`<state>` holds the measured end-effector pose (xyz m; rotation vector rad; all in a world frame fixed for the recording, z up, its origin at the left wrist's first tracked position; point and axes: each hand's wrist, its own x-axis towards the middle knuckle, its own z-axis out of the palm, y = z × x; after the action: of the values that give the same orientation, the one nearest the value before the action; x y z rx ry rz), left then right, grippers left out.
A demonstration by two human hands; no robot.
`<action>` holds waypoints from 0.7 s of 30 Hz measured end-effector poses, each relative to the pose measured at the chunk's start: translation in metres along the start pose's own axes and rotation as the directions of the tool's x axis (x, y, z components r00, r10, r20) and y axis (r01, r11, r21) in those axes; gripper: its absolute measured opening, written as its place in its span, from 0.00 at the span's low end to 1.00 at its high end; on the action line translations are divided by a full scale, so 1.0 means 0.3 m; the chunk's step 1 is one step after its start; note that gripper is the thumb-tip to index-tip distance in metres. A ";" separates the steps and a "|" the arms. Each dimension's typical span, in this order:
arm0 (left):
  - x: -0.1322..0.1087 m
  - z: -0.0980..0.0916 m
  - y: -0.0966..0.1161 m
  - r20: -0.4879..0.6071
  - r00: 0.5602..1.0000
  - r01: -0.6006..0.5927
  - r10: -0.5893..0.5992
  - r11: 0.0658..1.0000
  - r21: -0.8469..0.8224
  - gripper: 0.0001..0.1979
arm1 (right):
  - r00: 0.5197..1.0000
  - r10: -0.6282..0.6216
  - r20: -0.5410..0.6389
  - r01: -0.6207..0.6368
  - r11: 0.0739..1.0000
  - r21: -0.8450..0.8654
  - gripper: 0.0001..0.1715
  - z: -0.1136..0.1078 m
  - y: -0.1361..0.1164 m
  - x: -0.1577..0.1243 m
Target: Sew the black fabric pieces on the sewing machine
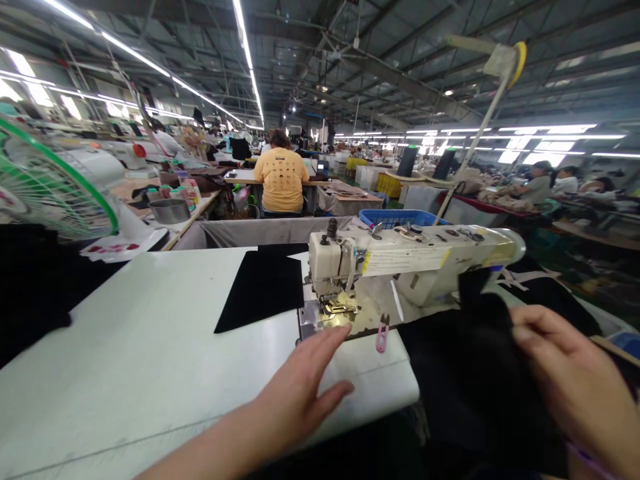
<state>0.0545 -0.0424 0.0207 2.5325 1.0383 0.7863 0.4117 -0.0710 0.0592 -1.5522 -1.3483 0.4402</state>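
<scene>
My left hand point(310, 380) reaches over the front of the pale table, thumb and fingers apart, holding nothing. Just beyond its fingertips is the needle area of a white sewing machine point(415, 250). Pink thread snips point(383, 333) lie at the machine's base, to the right of that hand. On the right, my right hand point(560, 353) pinches a black fabric piece point(480, 360) by its edge. This cloth hangs down past the table's front right corner. Another black fabric panel point(263, 290) lies flat on the table, left of the machine.
A green-rimmed fan point(65, 173) stands at the left, near a dark fabric pile point(30, 293). Behind the machine sits a blue basket point(400, 217). A thread stand point(470, 147) rises at the right. A co-worker in a yellow shirt point(281, 179) sits ahead, facing away.
</scene>
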 end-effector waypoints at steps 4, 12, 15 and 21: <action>0.003 -0.025 0.174 -0.079 0.994 0.040 -0.069 0.946 -0.322 0.50 | 0.791 -0.134 0.597 -0.046 0.960 0.277 0.17 0.144 -0.193 -0.149; 0.092 -0.213 0.189 -0.332 0.775 0.357 -0.537 0.806 -0.472 0.15 | 0.954 -0.260 0.150 0.131 0.809 0.572 0.26 0.315 -0.283 -0.203; 0.111 -0.273 0.210 -0.401 0.778 0.383 -0.484 0.870 -0.309 0.14 | 0.951 -0.280 0.135 0.183 0.855 0.485 0.37 0.378 -0.296 -0.271; 0.082 -0.357 0.197 -0.103 0.883 0.413 -0.459 0.861 -0.298 0.13 | 0.986 -0.166 -0.005 0.161 0.949 0.271 0.25 0.433 -0.278 -0.229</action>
<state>0.0391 -0.0597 0.1432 1.9217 1.3915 0.9419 0.2436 -0.0855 0.0497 -1.2048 -1.3572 0.5123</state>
